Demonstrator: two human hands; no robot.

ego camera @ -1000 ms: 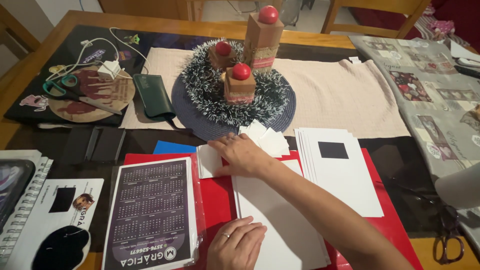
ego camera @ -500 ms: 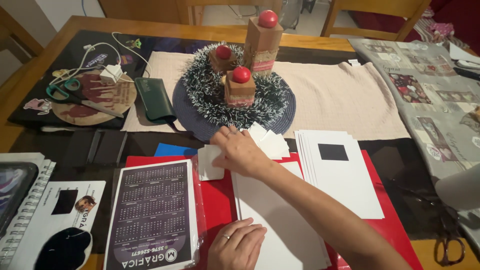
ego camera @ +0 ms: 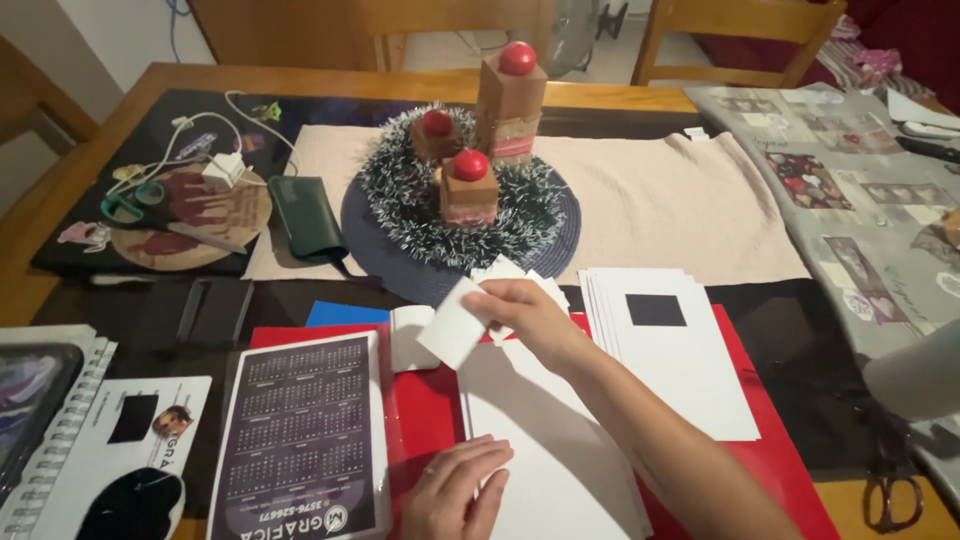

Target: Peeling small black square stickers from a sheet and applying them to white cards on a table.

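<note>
The right hand (ego camera: 525,315) has a small white card (ego camera: 455,322) pinched between thumb and fingertips, lifted clear and tilted, just above the red folder (ego camera: 420,420) and in front of the tinsel wreath centrepiece (ego camera: 455,215). More small white cards (ego camera: 515,275) lie fanned just behind that hand, at the wreath's near edge. The left hand (ego camera: 460,490) lies flat with fingers pressed together on a large white sheet (ego camera: 545,450), nearer the camera than the wreath (only part of the hand shows). A stack of white sheets with a black square (ego camera: 665,350) sits to the right, a dark calendar sheet (ego camera: 305,440) to the left. By the look of it, one card is being taken off the pile; setting it down would call for a steady pinch and a level release
</note>
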